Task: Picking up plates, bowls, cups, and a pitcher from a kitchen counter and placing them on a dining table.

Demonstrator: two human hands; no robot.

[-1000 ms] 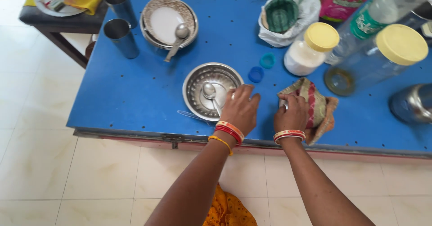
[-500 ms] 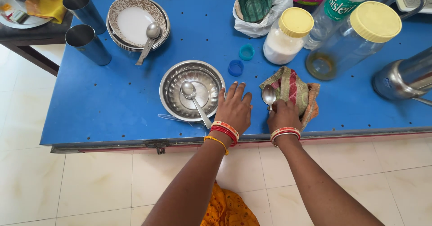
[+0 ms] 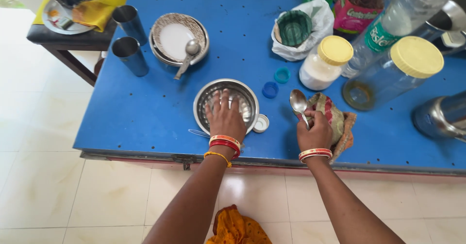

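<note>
Two hands work at the near edge of a blue table (image 3: 145, 108), low in the frame's centre. Left hand (image 3: 224, 117) lies palm down over a steel bowl (image 3: 247, 98), fingers spread flat and reaching into it; it grips nothing that I can see, and whatever sits under the palm is hidden. Just right of the bowl, touching its rim, lies a small white lid (image 3: 261, 123). A thin clear strip pokes out from under the bowl at its lower left.

Right hand (image 3: 315, 130) is closed in a fist round the handle of a spoon (image 3: 297, 100), whose bowl stands up and to the left of the knuckles. The hand rests against a crumpled striped cloth (image 3: 335, 115) at centre right.

Above the bowl lie two blue caps (image 3: 275, 83), apart from each other. Further right stand a small jar (image 3: 326, 63) of white powder with a yellow lid and a larger clear jar (image 3: 395, 71), tilted, also yellow-lidded. A white bag (image 3: 315, 25) holding a green basket sits at upper centre. At upper left are stacked plates (image 3: 177, 33) with a second spoon across them, and two steel tumblers (image 3: 128, 40) beside them. A steel vessel (image 3: 439, 115) shows at the right edge.
</note>
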